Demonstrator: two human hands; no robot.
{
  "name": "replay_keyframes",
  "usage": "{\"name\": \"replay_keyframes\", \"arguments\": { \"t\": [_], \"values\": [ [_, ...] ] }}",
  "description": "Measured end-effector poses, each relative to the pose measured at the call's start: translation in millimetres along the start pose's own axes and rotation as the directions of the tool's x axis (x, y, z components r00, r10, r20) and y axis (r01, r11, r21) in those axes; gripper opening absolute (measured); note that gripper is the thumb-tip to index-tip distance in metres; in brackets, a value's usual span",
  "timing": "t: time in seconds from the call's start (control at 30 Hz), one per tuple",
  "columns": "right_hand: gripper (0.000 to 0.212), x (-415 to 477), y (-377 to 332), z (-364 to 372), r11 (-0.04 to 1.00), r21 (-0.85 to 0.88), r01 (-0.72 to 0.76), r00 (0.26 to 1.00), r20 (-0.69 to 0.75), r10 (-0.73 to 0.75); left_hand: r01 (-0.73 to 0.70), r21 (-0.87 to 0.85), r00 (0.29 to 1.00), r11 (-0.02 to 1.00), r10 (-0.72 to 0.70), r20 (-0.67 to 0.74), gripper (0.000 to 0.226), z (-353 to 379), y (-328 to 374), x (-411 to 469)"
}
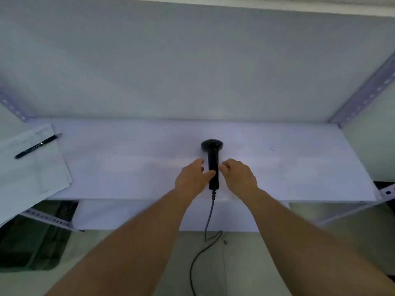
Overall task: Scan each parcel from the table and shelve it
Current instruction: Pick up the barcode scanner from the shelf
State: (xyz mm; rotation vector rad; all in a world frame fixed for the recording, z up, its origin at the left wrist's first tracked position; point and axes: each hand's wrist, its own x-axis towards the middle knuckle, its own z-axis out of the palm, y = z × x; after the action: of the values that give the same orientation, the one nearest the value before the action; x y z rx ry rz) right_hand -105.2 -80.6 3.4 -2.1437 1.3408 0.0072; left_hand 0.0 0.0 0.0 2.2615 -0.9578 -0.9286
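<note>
Fingers (199, 163) of the left hand (192, 178) are lying loosely spread just left of the scanner (212, 154), and the thumb is resting against the side of its black handle. It is a touch, not a wrap. On the other side the right hand (239, 178) is sitting just as close, its fingertips (223, 167) curling in at the handle's right edge. Whether they are pinching it or only brushing it, I cannot tell from this angle.

The scanner is lying flat on the white shelf (299, 163), near the front edge, head pointing away from the person. Its cable (210, 212) is trailing off the front and looping down toward the floor. Both hands are bracketing the handle, and the tool is not yet off the surface.

As for progress, no parcel is showing anywhere in this view, neither in a hand nor on this shelf board, and the table is out of frame. So I am reading this as the tool-fetching step, with scanning and shelving all lying ahead for whichever parcel is next. How many parcels are already done, the picture is not telling us.

Off to the left, a sheet of paper (32, 167) is overhanging the shelf's corner with a pen (38, 145) lying across it. A perforated metal upright (363, 97) is framing the right side.
</note>
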Motion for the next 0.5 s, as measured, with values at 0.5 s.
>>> {"name": "replay_keyframes", "arguments": {
  "t": [0.5],
  "values": [
    [0.026, -38, -7, 0, 0.949, 0.314, -0.01, 1.0, 0.02, 0.004, -0.013, -0.303, 0.995, 0.953, 0.043, 0.091, 0.046, -2, -5, -29]
  ]
}}
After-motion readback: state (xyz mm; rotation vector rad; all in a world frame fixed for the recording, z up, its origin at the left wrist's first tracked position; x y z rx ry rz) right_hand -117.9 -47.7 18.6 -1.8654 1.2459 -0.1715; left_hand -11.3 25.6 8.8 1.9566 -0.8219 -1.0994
